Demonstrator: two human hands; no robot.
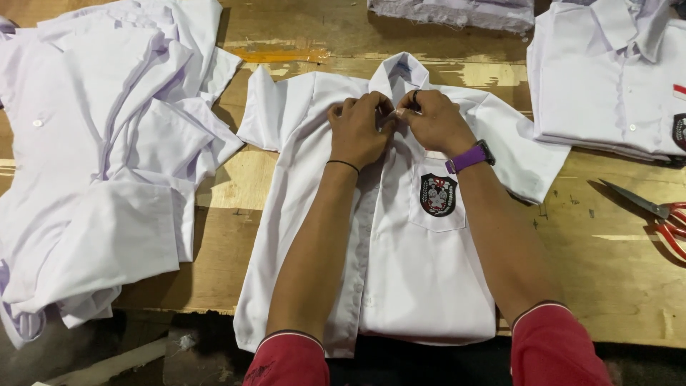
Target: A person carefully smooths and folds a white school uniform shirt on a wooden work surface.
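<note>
A white short-sleeved shirt [421,279] lies face up on the wooden table [614,279], collar away from me, with a dark shield badge [438,194] on its chest pocket. My left hand [357,129] and my right hand [432,121] meet just below the collar, fingers pinching the shirt's front edges together at the top of the button line. A thin black band circles my left wrist. On my right wrist sits a purple watch strap. Both forearms lie over the shirt front, hiding part of the button line.
A loose heap of white shirts [100,157] covers the left of the table. A folded stack of white shirts [614,78] lies at the upper right, more folded cloth [457,13] at the top edge. Red-handled scissors [657,214] rest at the right.
</note>
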